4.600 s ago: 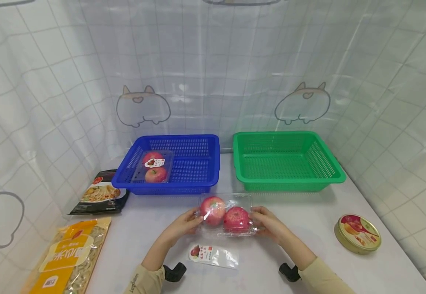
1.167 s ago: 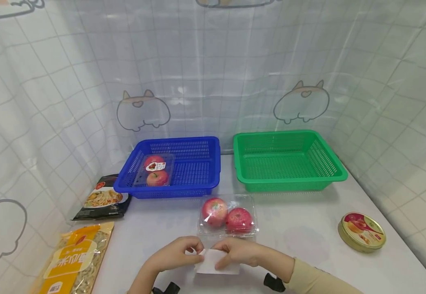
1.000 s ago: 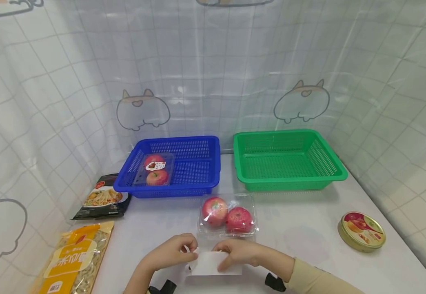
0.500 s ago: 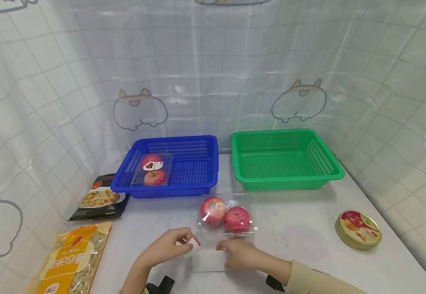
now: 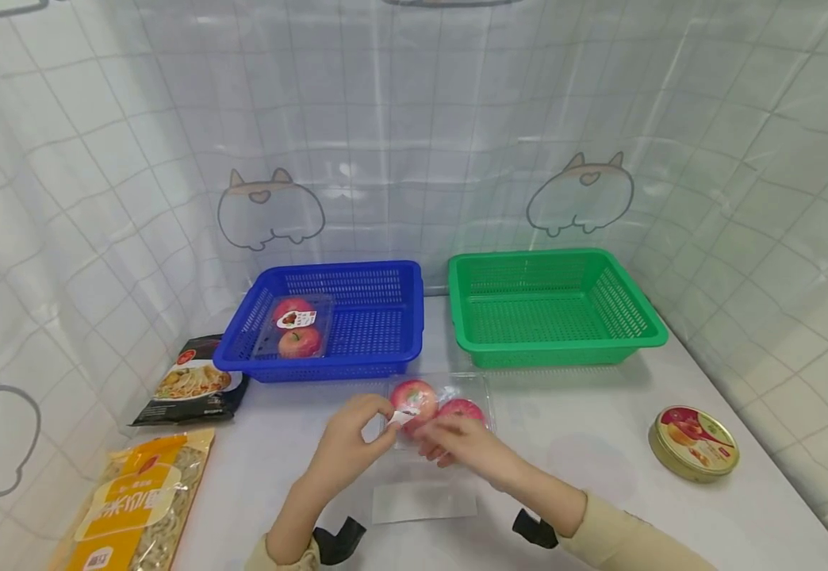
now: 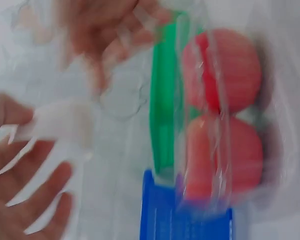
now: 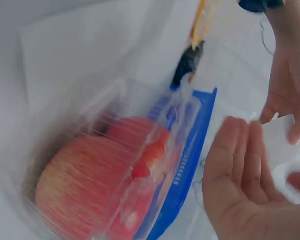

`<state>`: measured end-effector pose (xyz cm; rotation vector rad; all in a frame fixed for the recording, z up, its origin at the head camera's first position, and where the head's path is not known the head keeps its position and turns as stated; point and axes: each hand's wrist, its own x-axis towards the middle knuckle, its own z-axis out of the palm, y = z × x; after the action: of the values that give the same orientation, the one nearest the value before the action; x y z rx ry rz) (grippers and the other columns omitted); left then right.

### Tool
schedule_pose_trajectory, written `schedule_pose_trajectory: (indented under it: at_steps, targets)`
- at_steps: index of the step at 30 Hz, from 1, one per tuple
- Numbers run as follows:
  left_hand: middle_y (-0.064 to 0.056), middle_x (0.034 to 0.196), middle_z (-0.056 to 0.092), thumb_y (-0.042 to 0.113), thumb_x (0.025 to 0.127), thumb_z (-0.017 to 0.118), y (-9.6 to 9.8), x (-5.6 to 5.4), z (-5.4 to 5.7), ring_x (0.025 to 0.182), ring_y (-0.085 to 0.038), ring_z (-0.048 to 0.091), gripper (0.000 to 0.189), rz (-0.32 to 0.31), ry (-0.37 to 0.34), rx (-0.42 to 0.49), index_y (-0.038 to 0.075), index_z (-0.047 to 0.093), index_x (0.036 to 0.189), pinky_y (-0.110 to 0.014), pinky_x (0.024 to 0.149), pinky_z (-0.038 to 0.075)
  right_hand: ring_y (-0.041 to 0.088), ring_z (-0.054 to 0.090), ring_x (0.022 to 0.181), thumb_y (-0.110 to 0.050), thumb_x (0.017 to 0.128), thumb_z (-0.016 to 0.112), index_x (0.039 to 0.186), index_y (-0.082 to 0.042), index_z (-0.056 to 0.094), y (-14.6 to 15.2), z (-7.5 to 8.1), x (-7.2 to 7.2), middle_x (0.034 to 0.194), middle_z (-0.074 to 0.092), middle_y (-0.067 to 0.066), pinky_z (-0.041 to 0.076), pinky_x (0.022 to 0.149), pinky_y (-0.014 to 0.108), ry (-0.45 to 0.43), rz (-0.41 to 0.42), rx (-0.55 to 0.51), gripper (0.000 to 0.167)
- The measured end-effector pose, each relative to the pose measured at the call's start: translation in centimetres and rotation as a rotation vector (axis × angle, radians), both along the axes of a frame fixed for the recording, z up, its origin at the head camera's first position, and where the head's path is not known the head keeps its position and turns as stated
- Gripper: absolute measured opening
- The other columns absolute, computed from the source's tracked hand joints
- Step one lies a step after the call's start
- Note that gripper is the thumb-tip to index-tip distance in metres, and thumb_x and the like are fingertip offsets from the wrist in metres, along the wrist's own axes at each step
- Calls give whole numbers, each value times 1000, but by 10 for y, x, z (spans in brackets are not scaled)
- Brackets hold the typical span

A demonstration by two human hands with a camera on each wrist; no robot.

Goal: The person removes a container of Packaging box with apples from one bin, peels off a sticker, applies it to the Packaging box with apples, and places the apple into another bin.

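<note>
A white sticker label (image 5: 403,415) is pinched between the thumb and forefinger of my left hand (image 5: 346,440), above a clear plastic box (image 5: 450,382) with two red apples (image 5: 411,394). My right hand (image 5: 473,450) hovers beside the label over the box's near side, fingers loosely extended and holding nothing. In the right wrist view the label (image 7: 281,140) shows its plain white side behind the right fingers. The left wrist view has the label (image 6: 65,124) blurred in the left hand. A white backing strip (image 5: 424,502) lies on the table below both hands.
A blue basket (image 5: 317,369) behind holds another labelled apple box (image 5: 296,331). To its right stands a green basket (image 5: 557,353). A black noodle packet (image 5: 193,385) and a yellow bag (image 5: 139,500) lie at left, a round tin (image 5: 695,444) at right.
Earlier the hands held the apple box, then worked at the strip, turned white side up. Now both have risen toward the box, the left with the peeled label; the backing strip stays on the table.
</note>
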<state>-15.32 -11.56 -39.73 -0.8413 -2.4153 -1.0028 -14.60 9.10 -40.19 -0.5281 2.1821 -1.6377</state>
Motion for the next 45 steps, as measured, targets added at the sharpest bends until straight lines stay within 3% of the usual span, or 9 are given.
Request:
schedule_pose_trajectory:
  at_steps: [2, 4, 8, 12, 18, 23, 28, 32, 45]
  targets:
    - [4, 82, 62, 6, 70, 73, 10, -5, 0, 82, -16, 58, 15, -18, 177, -6, 12, 61, 78, -31, 74, 48, 16, 63, 77, -30, 95, 46, 105, 7, 62, 2, 4, -8, 87, 67, 9, 53, 69, 30, -143, -87, -122, 41]
    - [1, 81, 63, 7, 68, 73, 19, -9, 0, 83, -17, 58, 15, -39, 314, -31, 11, 61, 76, -32, 75, 47, 13, 63, 73, -34, 94, 47, 103, 6, 62, 4, 7, -14, 86, 68, 8, 52, 68, 30, -209, -157, -164, 44]
    - [0, 85, 63, 11, 69, 74, 30, -16, -1, 88, -19, 57, 13, -44, 406, -84, 11, 62, 75, -34, 76, 47, 11, 56, 65, -26, 89, 56, 93, 1, 61, 9, 8, -24, 78, 63, 4, 47, 60, 26, -186, -231, -154, 28]
    - [-3, 91, 63, 14, 69, 78, 35, -20, -1, 94, -22, 56, 16, -53, 325, -64, 11, 65, 77, -36, 80, 46, 13, 46, 66, -19, 85, 60, 88, 1, 60, 14, 7, -34, 72, 54, -2, 39, 58, 25, -138, -302, -108, 20]
    - [-5, 101, 62, 19, 76, 75, 39, -30, -1, 101, -25, 55, 17, 6, -7, 60, 8, 67, 86, -42, 87, 44, 14, 53, 69, -14, 86, 59, 94, 7, 60, 23, 3, -48, 77, 59, 1, 45, 64, 28, -109, -352, -100, 22]
    - [-6, 101, 67, 16, 82, 68, 45, -41, 2, 99, -28, 58, 19, 73, -219, 0, 9, 67, 99, -45, 85, 45, 16, 52, 69, -9, 86, 60, 99, 11, 61, 26, 4, -54, 83, 63, 7, 45, 62, 29, -16, -289, -29, 23]
    - [-3, 84, 68, 10, 76, 72, 48, -44, -6, 83, -23, 59, 25, 95, -266, -88, 10, 68, 100, -44, 78, 41, 15, 57, 73, -7, 84, 63, 95, 6, 66, 25, -7, -59, 85, 65, 11, 49, 63, 28, 127, -235, 123, 17]
    - [3, 70, 62, 11, 72, 74, 50, -44, -13, 82, -22, 55, 30, 115, -300, -165, 11, 67, 101, -44, 78, 34, 10, 55, 64, -7, 81, 66, 89, 1, 68, 23, -14, -59, 75, 66, 5, 47, 57, 24, 235, -242, 281, 12]
    - [6, 65, 53, 19, 69, 79, 54, -45, -23, 91, -28, 53, 37, 171, -252, -327, 13, 67, 104, -44, 78, 32, 10, 53, 62, -5, 73, 69, 113, -4, 63, 13, -17, -51, 65, 60, -4, 42, 54, 26, 480, -290, 540, 40]
